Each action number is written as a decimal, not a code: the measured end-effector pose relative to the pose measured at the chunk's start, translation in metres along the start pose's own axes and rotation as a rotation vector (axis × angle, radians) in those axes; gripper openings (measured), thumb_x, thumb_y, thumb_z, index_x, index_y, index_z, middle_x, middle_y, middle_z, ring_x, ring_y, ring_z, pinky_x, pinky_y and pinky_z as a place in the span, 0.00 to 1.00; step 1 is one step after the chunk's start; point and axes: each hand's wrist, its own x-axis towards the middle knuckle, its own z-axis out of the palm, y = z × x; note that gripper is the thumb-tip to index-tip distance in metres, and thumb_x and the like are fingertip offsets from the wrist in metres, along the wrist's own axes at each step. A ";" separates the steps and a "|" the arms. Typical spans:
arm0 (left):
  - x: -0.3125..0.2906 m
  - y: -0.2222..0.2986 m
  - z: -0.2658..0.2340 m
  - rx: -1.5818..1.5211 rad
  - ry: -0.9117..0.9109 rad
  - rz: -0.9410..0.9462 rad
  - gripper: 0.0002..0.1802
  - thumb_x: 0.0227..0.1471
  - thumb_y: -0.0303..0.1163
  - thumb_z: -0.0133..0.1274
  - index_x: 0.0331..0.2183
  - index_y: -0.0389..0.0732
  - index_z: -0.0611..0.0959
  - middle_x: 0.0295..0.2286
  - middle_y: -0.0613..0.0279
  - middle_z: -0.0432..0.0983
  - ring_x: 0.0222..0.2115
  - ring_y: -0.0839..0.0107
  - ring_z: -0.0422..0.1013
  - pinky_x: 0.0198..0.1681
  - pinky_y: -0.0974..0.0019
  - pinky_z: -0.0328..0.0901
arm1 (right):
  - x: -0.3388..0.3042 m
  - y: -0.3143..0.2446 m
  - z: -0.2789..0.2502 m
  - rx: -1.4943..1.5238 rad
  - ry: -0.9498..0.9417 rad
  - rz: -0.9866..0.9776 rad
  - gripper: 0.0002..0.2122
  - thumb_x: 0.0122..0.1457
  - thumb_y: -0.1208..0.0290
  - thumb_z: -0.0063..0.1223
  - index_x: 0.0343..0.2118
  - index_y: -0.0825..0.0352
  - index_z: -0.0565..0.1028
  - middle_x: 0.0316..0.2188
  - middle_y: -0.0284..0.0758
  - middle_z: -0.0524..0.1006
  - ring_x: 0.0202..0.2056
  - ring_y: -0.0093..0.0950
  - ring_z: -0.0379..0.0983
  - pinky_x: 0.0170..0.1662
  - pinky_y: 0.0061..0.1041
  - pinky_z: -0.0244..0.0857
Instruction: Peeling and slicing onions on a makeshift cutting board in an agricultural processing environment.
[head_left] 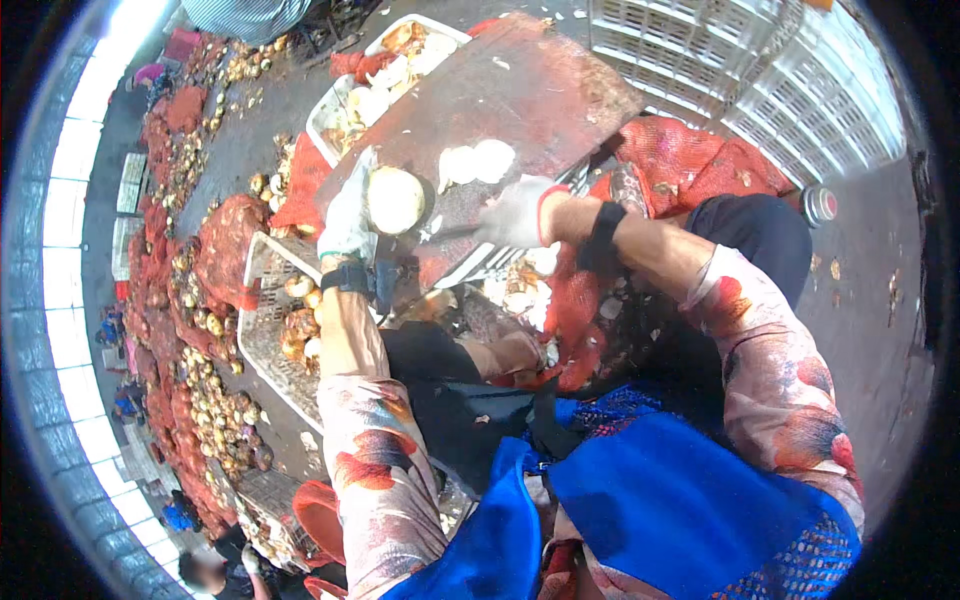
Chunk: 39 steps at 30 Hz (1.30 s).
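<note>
Peeled onion (396, 200) sits in the gloved left hand (350, 215), whose fingers I see partly closed around its left side. From my remote seat, I judge the step in hand as trimming or checking this onion at the near edge of the board (535, 95). The gloved right hand (518, 213), to its right, looks half curled; I cannot tell whether it grips anything. White pieces (475, 163) lie just beyond, between both hands. The next move seems to call for a steady left hold.

At upper centre, our bench (560, 95) carries white onions (493, 160); at left, we see red sacks (232, 245) on the floor (243, 130).
</note>
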 end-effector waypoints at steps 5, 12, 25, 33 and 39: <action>-0.017 -0.001 0.013 -0.037 -0.038 0.164 0.30 0.55 0.51 0.50 0.50 0.36 0.73 0.39 0.61 0.75 0.36 0.74 0.73 0.37 0.69 0.69 | -0.018 -0.002 -0.004 0.677 0.377 0.399 0.23 0.58 0.52 0.40 0.41 0.70 0.73 0.32 0.50 0.76 0.36 0.44 0.73 0.39 0.37 0.64; -0.024 -0.004 0.031 0.114 0.065 -0.044 0.28 0.59 0.47 0.44 0.53 0.38 0.70 0.39 0.63 0.74 0.39 0.72 0.72 0.41 0.71 0.68 | -0.004 -0.039 0.014 0.608 0.459 0.377 0.17 0.59 0.59 0.41 0.38 0.72 0.69 0.32 0.51 0.76 0.37 0.49 0.73 0.41 0.44 0.65; -0.043 -0.021 0.035 0.815 -0.231 0.897 0.25 0.59 0.41 0.46 0.53 0.34 0.70 0.47 0.60 0.71 0.45 0.73 0.68 0.49 0.72 0.62 | -0.004 -0.022 0.001 1.079 0.460 0.482 0.18 0.53 0.61 0.45 0.41 0.70 0.70 0.29 0.43 0.77 0.25 0.35 0.74 0.31 0.32 0.67; -0.029 -0.027 0.009 1.117 0.046 0.897 0.26 0.59 0.41 0.43 0.55 0.35 0.68 0.44 0.55 0.73 0.41 0.66 0.71 0.40 0.68 0.67 | 0.055 -0.018 0.029 0.900 0.401 0.429 0.20 0.51 0.61 0.45 0.43 0.69 0.72 0.36 0.50 0.76 0.36 0.45 0.74 0.38 0.38 0.66; -0.035 -0.018 0.010 1.191 -0.078 0.848 0.58 0.18 0.22 0.62 0.58 0.34 0.59 0.52 0.45 0.64 0.53 0.50 0.62 0.57 0.59 0.58 | -0.002 -0.038 -0.012 1.035 0.471 0.388 0.21 0.54 0.58 0.43 0.40 0.75 0.71 0.26 0.48 0.76 0.27 0.39 0.75 0.31 0.35 0.68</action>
